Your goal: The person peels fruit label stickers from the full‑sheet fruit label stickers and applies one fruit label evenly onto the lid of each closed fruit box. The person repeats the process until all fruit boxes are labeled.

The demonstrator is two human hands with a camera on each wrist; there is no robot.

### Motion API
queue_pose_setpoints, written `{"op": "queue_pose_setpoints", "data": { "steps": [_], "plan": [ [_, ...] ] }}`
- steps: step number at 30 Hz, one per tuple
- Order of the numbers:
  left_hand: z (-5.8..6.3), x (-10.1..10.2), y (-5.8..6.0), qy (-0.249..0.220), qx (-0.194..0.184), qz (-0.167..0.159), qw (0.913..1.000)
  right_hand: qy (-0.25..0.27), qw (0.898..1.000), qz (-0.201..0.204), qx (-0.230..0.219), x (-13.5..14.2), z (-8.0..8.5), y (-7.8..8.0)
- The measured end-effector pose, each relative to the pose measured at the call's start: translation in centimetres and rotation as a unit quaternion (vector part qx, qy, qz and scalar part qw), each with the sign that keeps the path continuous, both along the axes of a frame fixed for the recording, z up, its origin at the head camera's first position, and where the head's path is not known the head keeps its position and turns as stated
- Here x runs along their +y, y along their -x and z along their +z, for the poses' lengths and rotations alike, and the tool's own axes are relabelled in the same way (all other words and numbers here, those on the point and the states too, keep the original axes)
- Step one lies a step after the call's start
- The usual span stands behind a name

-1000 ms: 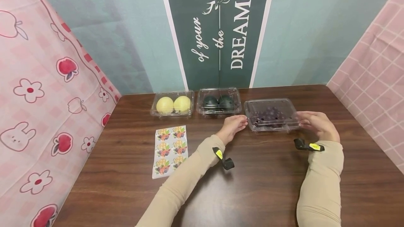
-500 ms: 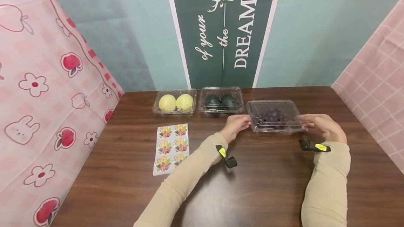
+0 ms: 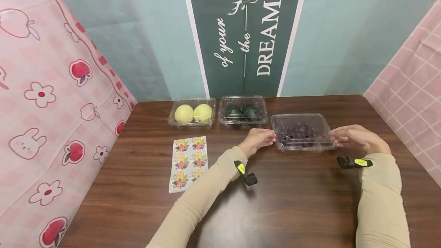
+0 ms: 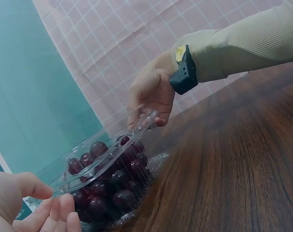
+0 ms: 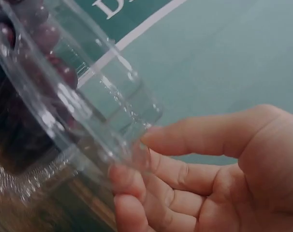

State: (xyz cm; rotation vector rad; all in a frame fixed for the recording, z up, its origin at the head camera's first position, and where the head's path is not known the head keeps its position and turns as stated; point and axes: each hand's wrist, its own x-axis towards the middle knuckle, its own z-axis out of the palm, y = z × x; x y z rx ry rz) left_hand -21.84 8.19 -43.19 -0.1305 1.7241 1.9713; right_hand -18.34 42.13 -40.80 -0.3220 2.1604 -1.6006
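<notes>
A clear plastic clamshell box of dark purple grapes (image 3: 300, 132) stands on the right half of the table, its lid over the fruit. My left hand (image 3: 258, 141) pinches its left rim between thumb and fingers, seen close in the left wrist view. At the opposite end, my right hand (image 3: 358, 138) pinches the right rim; the right wrist view shows the thumb (image 5: 195, 137) above and curled fingers below the plastic edge. Grapes (image 4: 110, 186) show through the box wall in the left wrist view.
Two similar clear boxes stand along the back: one with two pale yellow round fruits (image 3: 193, 114), one with two dark green round fruits (image 3: 242, 112). A sheet of fruit stickers (image 3: 188, 163) lies left of my left forearm. Fabric backdrops (image 3: 138, 49) border the wooden table (image 3: 275, 209).
The grape box has come slightly nearer to me, with both hands on its ends. My right forearm has swung outward to the right. The other boxes and the sticker sheet stay put.
</notes>
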Motion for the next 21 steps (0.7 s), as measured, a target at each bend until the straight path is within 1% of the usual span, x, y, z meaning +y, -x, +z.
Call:
{"op": "queue_pose_setpoints", "data": {
  "steps": [2,3,5,7,11,14,17,21],
  "plan": [
    [0.0,-0.1,-0.1,0.005,0.001,-0.006,1.0,-0.051,0.998,-0.031,-0.024,-0.2,0.3,0.0],
    [0.0,-0.1,-0.1,0.006,0.0,-0.007,1.0,-0.065,0.997,-0.034,-0.026,-0.3,0.4,0.0],
    [0.1,-0.2,-0.3,0.011,-0.002,-0.012,0.9999,-0.072,0.996,-0.032,-0.036,-0.3,0.5,0.0],
    [0.2,-0.4,-0.4,0.021,0.001,-0.024,0.9995,-0.062,0.997,-0.023,-0.045,-0.3,0.5,-0.1],
    [0.5,-0.9,-0.7,0.035,0.008,-0.051,0.998,-0.011,0.998,0.009,-0.069,-0.1,0.6,-0.2],
    [0.6,-1.1,-0.8,0.041,0.016,-0.066,0.9968,0.009,0.997,0.027,-0.07,0.1,0.5,-0.3],
    [0.7,-1.2,-0.8,0.048,0.027,-0.066,0.9963,-0.002,0.998,0.008,-0.065,0.2,0.5,-0.4],
    [0.8,-0.9,-0.6,0.045,0.032,-0.044,0.9975,-0.037,0.998,-0.039,-0.045,0.1,0.5,-0.6]
  ]
}}
